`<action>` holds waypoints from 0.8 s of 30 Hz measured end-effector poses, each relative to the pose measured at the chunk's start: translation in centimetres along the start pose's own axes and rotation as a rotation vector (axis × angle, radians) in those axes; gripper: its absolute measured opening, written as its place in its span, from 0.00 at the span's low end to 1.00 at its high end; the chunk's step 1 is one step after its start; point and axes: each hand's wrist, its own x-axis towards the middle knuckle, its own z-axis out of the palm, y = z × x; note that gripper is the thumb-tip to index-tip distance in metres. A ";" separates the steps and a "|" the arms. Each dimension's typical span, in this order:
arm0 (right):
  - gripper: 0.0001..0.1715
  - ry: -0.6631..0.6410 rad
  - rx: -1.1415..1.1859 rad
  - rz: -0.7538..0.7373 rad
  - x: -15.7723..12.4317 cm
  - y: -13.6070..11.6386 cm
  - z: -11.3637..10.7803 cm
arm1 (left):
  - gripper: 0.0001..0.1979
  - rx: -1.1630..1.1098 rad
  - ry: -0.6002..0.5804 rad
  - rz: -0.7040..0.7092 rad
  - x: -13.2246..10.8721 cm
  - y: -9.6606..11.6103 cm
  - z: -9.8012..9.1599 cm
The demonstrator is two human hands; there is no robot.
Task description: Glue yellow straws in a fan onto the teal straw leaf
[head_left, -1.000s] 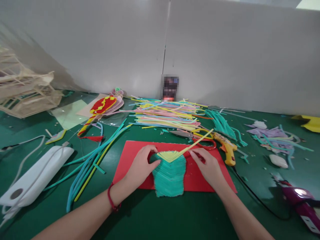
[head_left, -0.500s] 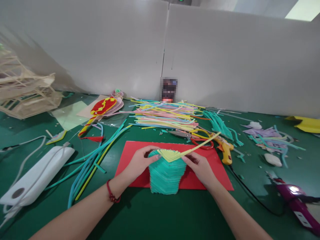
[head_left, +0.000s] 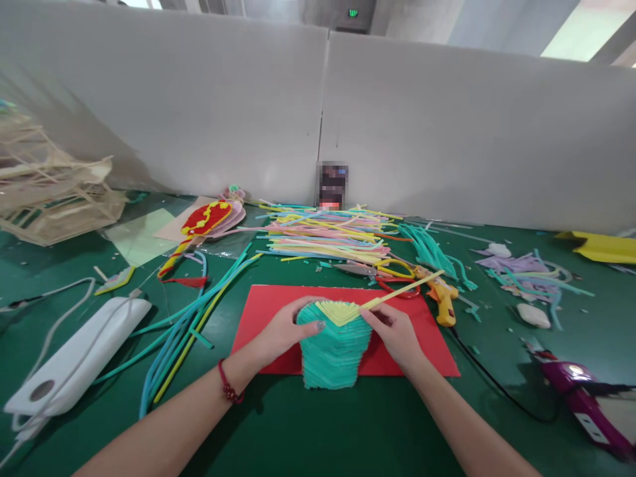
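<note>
A teal panel (head_left: pixel 332 354) covered in rows of pipe cleaners is held up in front of me, its rows slanting to a middle line. Yellow rows form a V (head_left: pixel 338 313) at its top edge. My left hand (head_left: pixel 291 326) grips the panel's left side, thumb flat on the teal front and fingers behind. At the upper right corner, my right hand (head_left: pixel 392 331) pinches a yellow pipe cleaner (head_left: pixel 405 289) whose free end sticks out up and right. Its other fingers are curled and partly hidden. Beneath the panel lies a red sheet (head_left: pixel 268 301).
Behind is a pile of coloured pipe cleaners (head_left: pixel 328 238) and a phone (head_left: pixel 332 184) against the partition. Scissors (head_left: pixel 397 268), a yellow glue gun (head_left: pixel 442 298) and a purple tool (head_left: pixel 581 391) lie right. Left are a white power bank-like box (head_left: pixel 79 354) and loose stems (head_left: pixel 186 331).
My left thumb has shifted from the yellow V's edge down onto the teal front. The yellow pipe cleaner still points up and right. The camera view has tilted slightly upward.
</note>
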 end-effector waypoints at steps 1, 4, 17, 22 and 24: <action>0.23 -0.008 -0.008 -0.005 0.0 -0.2 0.0 | 0.26 -0.006 -0.032 -0.006 0.0 -0.1 0.0; 0.24 -0.098 -0.042 -0.019 0.2 -1.4 -1.0 | 0.24 -0.016 -0.040 -0.061 -0.1 -0.3 0.1; 0.23 0.201 -0.804 -0.265 5.5 2.1 -7.6 | 0.24 -0.150 0.028 -0.106 -0.1 -0.1 0.1; 0.24 0.222 -0.826 -0.238 6.9 3.5 -6.9 | 0.22 -0.147 0.020 -0.101 -0.2 -0.3 0.1; 0.22 0.209 -0.814 -0.239 7.7 3.7 -7.1 | 0.22 -0.147 0.026 -0.112 -0.2 -0.2 0.1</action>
